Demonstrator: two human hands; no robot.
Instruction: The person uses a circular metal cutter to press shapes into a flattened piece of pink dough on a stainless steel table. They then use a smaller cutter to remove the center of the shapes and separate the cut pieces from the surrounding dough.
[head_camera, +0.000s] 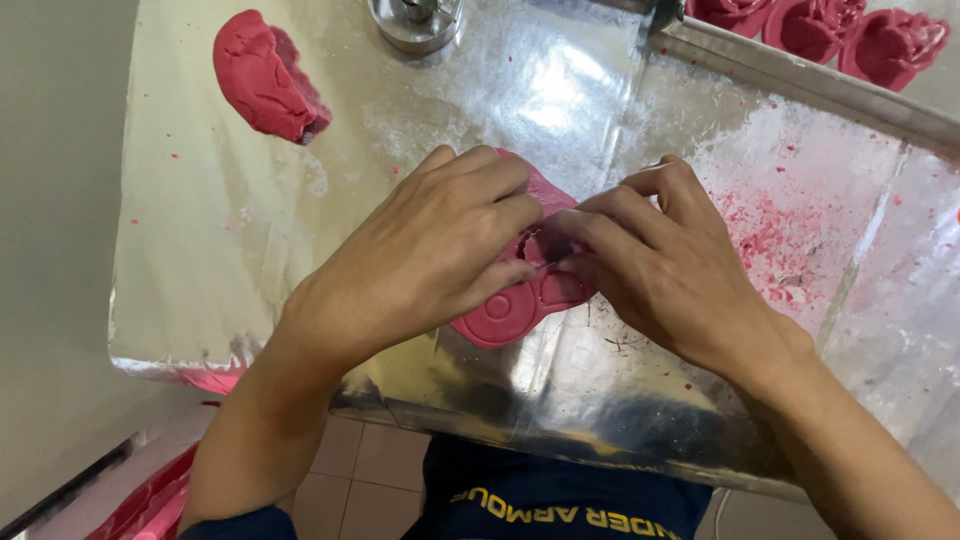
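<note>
One broad worktop (250, 250) fills most of what we see, wrapped in creased, shiny silver foil that is dusted white in places and speckled with pink crumbs (770, 235), thickest on the right. Its near edge curls down over a tiled floor (370, 460) of pale square tiles, and a plain light wall or panel runs along the left.

At the far right, on a raised metal ledge (800, 75), we see three finished pink roses (820, 25) of the same soft dough, their petals curled and layered. At the far left a thick, lumpy slab of pink dough (265, 75) lies on the foil, well apart from our hands. Beside it at the top sits a round metal tin (415, 22), smooth and reflective, partly cut off by the frame.

In the centre lies the piece we work on: flat pink dough discs (510, 310), round, matte and overlapping, resting on the foil near the front edge. Our left hand (430, 255) lies over them, its fingers curled down and pressing on the dough. Our right hand (650, 265) meets it from the other side, its fingers (590, 235) drawn together and pinching a thin, torn edge of the dough between the tips.
</note>
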